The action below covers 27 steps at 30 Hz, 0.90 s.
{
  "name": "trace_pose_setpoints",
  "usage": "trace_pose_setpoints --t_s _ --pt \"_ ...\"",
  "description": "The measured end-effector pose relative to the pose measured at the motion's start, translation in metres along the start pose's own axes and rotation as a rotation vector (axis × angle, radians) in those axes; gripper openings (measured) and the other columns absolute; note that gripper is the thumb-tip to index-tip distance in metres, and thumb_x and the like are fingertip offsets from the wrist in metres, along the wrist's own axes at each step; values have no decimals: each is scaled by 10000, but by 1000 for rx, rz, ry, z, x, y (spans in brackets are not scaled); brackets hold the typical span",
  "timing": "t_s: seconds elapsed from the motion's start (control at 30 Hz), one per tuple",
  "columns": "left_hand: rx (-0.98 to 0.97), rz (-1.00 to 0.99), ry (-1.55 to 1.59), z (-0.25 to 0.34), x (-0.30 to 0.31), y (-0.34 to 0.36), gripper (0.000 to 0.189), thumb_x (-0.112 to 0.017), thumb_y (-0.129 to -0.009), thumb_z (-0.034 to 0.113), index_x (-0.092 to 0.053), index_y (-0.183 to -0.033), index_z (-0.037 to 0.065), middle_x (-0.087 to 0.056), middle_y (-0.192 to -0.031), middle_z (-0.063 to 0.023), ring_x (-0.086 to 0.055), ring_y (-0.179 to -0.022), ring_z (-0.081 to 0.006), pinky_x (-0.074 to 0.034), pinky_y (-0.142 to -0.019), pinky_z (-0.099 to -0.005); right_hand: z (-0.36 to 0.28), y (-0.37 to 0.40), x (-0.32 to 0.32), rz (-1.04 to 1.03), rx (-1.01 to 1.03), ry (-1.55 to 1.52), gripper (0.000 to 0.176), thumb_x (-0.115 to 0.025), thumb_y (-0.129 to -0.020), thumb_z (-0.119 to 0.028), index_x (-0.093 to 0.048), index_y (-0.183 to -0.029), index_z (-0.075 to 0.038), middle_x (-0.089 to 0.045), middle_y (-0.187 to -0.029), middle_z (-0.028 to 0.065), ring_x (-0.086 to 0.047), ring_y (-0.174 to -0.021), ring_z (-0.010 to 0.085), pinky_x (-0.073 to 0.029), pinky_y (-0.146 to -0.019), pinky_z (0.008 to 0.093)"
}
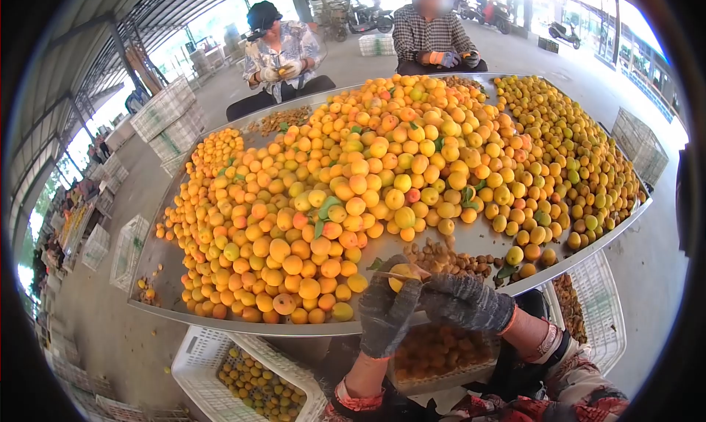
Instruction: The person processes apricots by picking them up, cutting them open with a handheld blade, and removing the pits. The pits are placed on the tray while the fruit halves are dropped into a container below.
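My left hand, in a dark grey knit glove, is closed around an apricot at the table's near edge. My right hand, gloved the same way, has its fingers pressed together right beside the fruit. A thin stick-like tool lies across the apricot and runs towards the right fingertips; its far part is hidden by the glove. Just beyond my hands is a small heap of brown pits. A large pile of orange apricots covers much of the metal table.
Below the edge stand a white crate of greenish apricots, a tub of split fruit and a white crate at right. Two people sit across the table, a person in a patterned shirt and one in a checked shirt.
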<state>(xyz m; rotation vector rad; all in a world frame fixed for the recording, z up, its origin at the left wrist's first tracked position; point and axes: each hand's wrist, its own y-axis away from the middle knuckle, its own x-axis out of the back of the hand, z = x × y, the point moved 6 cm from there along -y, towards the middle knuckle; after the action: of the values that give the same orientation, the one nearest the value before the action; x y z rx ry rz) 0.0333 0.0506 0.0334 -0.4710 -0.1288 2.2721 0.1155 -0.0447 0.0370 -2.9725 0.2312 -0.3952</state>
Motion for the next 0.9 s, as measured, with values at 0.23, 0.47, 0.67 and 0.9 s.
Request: trace_pose_setpoints --t_s 0.23,0.47,0.67,0.9 --pt "130 200 -26 -30 11 -1 285 -515 -882 242 -563 -1022 -1 -581 -941 -45 -533 -835 -114 -435 -719 -236 1 4 -7 312 214 709 471 -547 -837 -99 -381 -1266 1 -562 -1091 175 -590 -947 267 -477 -777 333" --pt "221 185 4 -35 25 0 278 -539 -871 240 -573 -1021 8 -592 -923 -44 -557 -797 -118 -454 -678 -236 5 -7 -9 247 234 497 451 -545 -839 -130 -400 -1245 3 -544 -1078 200 -578 -940 296 -478 -777 345" --pt "-74 77 -254 -39 32 3 274 -565 -855 172 -544 -1052 -18 -569 -850 -27 -495 -721 -87 -413 -618 -239 22 -2 0 123 -24 -199 416 -579 -816 -34 -458 -1212 -4 -573 -1077 122 -575 -977 239 -482 -827 301" --pt "269 129 -118 -42 24 -3 254 -550 -859 193 -578 -1010 -9 -599 -865 -53 -561 -796 -126 -456 -685 -247 19 6 -3 197 286 549 358 -601 -774 -21 -526 -1123 10 -576 -1043 144 -580 -937 242 -492 -766 302"
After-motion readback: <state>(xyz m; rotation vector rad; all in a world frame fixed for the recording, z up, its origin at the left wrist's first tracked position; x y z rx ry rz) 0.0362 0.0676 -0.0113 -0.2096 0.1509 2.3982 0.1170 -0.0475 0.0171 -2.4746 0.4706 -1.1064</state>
